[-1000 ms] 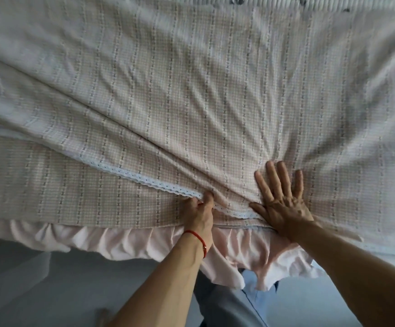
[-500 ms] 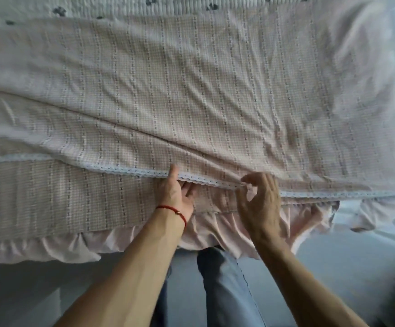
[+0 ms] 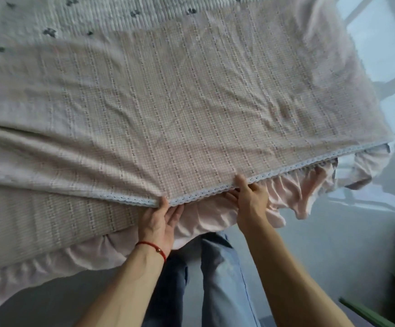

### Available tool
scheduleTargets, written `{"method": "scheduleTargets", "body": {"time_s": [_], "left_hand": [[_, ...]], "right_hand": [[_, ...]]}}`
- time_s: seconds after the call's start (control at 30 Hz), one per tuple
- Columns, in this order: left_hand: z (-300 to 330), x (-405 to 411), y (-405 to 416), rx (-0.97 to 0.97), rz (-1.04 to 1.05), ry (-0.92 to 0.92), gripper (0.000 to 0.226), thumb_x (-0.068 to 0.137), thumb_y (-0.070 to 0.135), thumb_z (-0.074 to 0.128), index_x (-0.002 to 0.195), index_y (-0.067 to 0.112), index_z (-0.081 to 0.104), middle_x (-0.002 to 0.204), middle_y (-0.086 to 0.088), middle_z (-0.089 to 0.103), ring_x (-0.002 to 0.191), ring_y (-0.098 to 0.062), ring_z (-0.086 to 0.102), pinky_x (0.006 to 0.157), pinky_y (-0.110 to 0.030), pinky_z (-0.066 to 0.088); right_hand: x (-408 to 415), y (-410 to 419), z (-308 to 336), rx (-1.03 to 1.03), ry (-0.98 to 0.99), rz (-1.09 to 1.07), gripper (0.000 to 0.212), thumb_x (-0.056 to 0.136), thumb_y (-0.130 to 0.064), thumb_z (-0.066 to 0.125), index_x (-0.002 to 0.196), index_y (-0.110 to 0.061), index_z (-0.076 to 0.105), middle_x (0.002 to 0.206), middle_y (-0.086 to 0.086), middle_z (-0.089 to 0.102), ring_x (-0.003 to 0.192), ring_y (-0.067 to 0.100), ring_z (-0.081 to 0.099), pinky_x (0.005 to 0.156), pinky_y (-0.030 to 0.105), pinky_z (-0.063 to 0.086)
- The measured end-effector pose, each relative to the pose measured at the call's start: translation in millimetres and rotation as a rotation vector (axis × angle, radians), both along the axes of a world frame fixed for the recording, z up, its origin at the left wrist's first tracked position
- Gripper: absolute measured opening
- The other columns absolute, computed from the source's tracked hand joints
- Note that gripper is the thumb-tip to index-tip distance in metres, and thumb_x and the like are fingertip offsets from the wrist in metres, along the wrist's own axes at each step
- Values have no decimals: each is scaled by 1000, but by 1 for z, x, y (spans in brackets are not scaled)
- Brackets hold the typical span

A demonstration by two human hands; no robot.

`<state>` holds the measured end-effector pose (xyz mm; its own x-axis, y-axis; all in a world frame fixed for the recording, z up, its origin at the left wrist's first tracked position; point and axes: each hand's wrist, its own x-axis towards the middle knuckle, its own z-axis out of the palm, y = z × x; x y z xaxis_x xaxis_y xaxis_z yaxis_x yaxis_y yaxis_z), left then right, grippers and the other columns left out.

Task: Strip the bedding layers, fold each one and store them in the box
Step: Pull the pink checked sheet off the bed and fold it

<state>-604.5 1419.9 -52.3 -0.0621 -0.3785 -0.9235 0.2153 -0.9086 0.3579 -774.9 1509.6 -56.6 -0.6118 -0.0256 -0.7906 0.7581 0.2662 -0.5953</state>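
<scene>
A pink checked sheet (image 3: 191,109) with a white lace hem (image 3: 286,169) and a pink ruffle (image 3: 283,197) lies folded over itself on the bed. My left hand (image 3: 161,220), a red string at its wrist, pinches the lace hem with the thumb on top and the fingers underneath. A little to the right, my right hand (image 3: 250,197) grips the same hem in the same way. A white quilted layer with dark flower prints (image 3: 121,13) shows at the far side of the bed.
My legs in blue trousers (image 3: 217,279) stand against the bed's near edge. Grey floor (image 3: 333,244) lies to the right, with a green-edged object (image 3: 375,312) at the lower right corner. Bright window light falls on the floor at the upper right.
My right hand went from pressing flat on the sheet to gripping the lace hem. Both hands now hold the hem, and the view has swung left and tilted, showing more of the quilted layer.
</scene>
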Motion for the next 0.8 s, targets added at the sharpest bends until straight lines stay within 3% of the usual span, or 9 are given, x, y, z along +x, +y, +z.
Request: {"method": "scheduleTargets", "body": {"time_s": [0.2,0.37,0.53,0.6,0.73,0.8], "left_hand": [[-15,14,-14,59,-182,-63,32,96,12,67,123,-4,61,105,-26,73,92,-32,75,61,-31,61],[-9,22,-26,110,-264,5,24,93,14,70,113,1,67,99,-20,75,95,-30,73,69,-32,63],[1,48,-65,34,14,56,21,99,22,63,111,6,56,107,-13,60,106,-25,58,104,-38,48],[-1,65,-90,-10,121,25,22,101,28,59,107,7,57,111,-11,60,112,-23,54,108,-38,43],[-1,105,-125,-167,122,-31,17,102,31,57,109,16,62,113,-5,67,117,-20,61,91,-33,50],[4,120,-116,-224,60,-87,12,102,26,57,109,18,64,113,-6,70,107,-19,66,85,-33,54]], "right_hand": [[2,-2,-10,50,10,0,15,89,-12,73,87,1,67,83,24,75,72,38,76,72,51,64],[23,-6,-4,92,80,48,28,90,-19,76,90,7,65,77,19,71,53,22,70,46,25,54],[65,-42,5,-89,-67,96,30,87,-15,80,103,2,61,82,18,72,48,21,67,43,26,51],[84,-56,7,-149,-140,142,38,87,-19,81,109,4,59,79,17,73,49,20,67,42,24,50],[114,-75,5,-188,-194,197,38,91,-20,77,112,6,58,84,20,74,52,18,68,42,23,50],[118,-72,-1,-144,-151,210,30,93,-16,75,106,8,61,72,15,71,48,17,66,41,24,50]]}}
